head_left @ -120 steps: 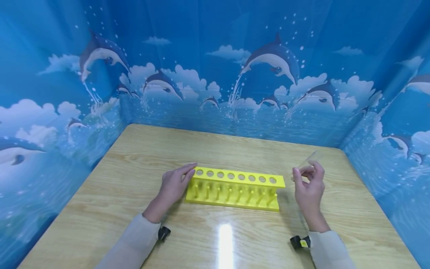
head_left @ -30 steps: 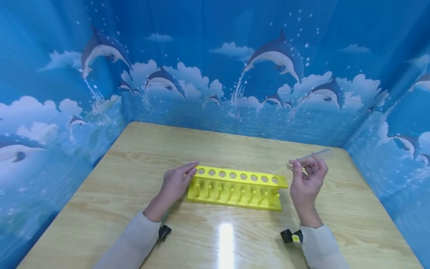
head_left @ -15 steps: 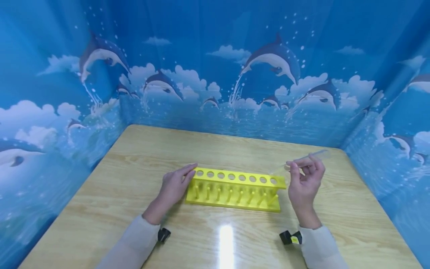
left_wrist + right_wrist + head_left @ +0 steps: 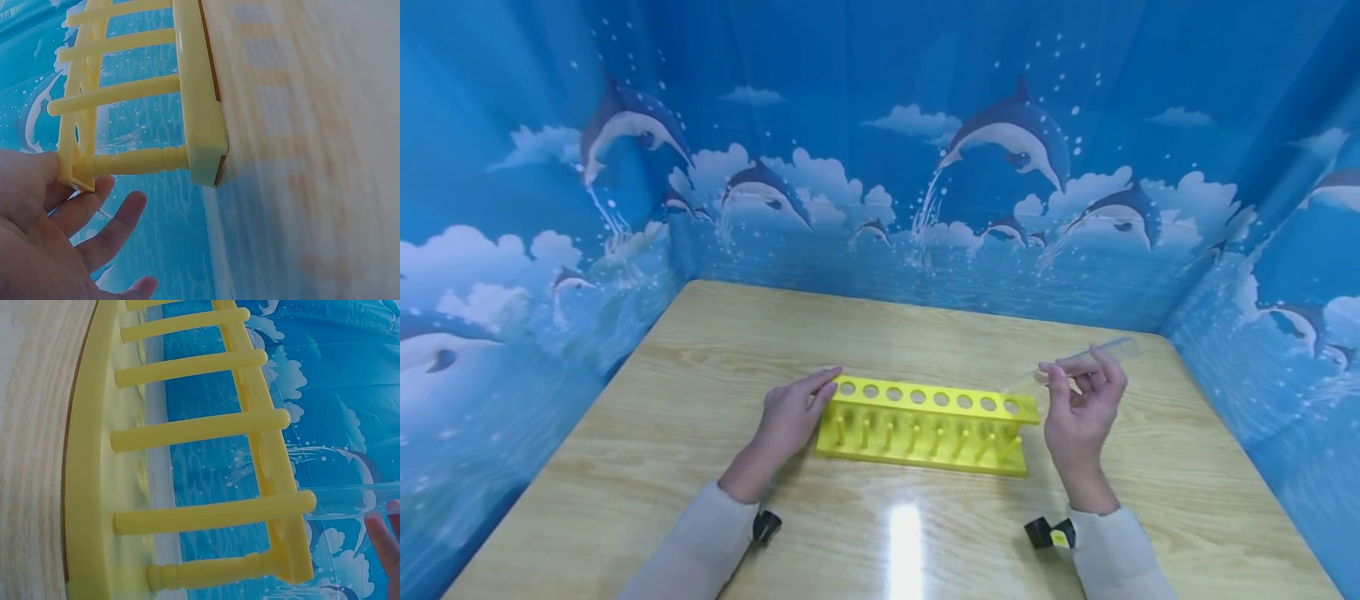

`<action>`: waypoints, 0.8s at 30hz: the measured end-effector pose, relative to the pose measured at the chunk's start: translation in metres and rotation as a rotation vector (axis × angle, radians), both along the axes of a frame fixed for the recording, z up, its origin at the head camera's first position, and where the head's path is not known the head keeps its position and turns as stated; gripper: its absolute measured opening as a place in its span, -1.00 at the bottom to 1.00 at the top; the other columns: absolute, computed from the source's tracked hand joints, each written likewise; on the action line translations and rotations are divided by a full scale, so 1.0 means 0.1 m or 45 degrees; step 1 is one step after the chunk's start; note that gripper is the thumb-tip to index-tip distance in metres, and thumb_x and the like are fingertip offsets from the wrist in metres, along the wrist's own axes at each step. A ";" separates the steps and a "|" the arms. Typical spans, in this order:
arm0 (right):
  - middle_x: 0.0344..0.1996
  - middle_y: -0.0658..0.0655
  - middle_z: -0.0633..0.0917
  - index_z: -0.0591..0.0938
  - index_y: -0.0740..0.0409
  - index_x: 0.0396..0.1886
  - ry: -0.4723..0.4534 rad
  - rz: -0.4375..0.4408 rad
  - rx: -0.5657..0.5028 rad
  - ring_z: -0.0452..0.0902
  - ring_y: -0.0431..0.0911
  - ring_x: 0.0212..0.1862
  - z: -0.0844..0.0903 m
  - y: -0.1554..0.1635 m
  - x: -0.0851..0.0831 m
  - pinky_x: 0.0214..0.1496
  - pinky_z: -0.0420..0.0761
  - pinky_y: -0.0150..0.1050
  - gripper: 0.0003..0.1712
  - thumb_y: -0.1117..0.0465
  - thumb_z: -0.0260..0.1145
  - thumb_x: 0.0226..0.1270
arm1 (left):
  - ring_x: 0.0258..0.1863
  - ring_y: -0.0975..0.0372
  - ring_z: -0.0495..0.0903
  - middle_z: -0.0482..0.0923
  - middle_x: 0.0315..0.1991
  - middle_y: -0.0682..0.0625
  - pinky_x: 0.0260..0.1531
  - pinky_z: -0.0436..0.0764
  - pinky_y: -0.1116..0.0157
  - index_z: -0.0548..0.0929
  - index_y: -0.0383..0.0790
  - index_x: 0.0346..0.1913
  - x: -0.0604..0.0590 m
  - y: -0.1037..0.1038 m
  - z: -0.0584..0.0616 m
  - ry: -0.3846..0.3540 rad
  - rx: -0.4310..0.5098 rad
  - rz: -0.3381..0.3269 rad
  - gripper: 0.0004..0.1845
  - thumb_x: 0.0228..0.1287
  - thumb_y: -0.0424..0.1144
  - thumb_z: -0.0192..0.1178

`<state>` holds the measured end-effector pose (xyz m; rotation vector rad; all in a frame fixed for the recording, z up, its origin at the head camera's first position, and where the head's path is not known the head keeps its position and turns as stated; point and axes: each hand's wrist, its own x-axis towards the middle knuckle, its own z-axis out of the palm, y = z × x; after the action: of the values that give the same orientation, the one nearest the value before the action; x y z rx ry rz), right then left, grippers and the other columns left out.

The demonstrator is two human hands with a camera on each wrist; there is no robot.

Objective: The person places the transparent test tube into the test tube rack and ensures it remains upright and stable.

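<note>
A yellow test tube rack [image 4: 925, 460] stands upright on the table, with a row of holes in its top plate and a row of pegs. At its left end, my left hand [image 4: 786, 417] pinches the top plate between thumb and fingers; the left wrist view shows the other fingers [image 4: 112, 234] spread apart. My right hand [image 4: 1081, 425] pinches a clear test tube [image 4: 1116, 347] just right of the rack. The tube slants, one end near the rack's right end, close to a peg tip in the right wrist view. Whether it touches the rack, I cannot tell.
The wooden table [image 4: 760, 325] extends around the rack on every side. A blue dolphin-print curtain [image 4: 850, 250] encloses its back and sides. Light glares on the tabletop [image 4: 904, 550] near the front. Each wrist wears a small black camera [image 4: 766, 527].
Since four seconds ago, my right hand has shifted slightly left and the tube has tilted flatter, its end now by the rack's right end. My left hand keeps its place; the last half second shows little change.
</note>
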<state>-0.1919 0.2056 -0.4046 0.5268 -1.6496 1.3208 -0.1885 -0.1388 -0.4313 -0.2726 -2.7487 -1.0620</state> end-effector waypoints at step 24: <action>-0.25 0.06 0.54 0.17 0.50 0.16 0.032 0.103 -0.034 0.62 -0.13 -0.24 0.00 -0.02 0.00 -0.30 0.62 -0.50 -0.54 0.58 0.11 0.33 | 0.19 -0.02 0.52 0.52 0.23 -0.04 0.19 0.31 -0.16 0.53 -0.05 0.28 0.01 0.00 0.01 -0.042 0.013 0.011 -0.62 0.47 -0.12 0.08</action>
<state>-0.1922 0.2033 -0.4047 0.5972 -1.6030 1.3876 -0.1875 -0.1384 -0.4304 -0.2432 -2.7701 -1.0874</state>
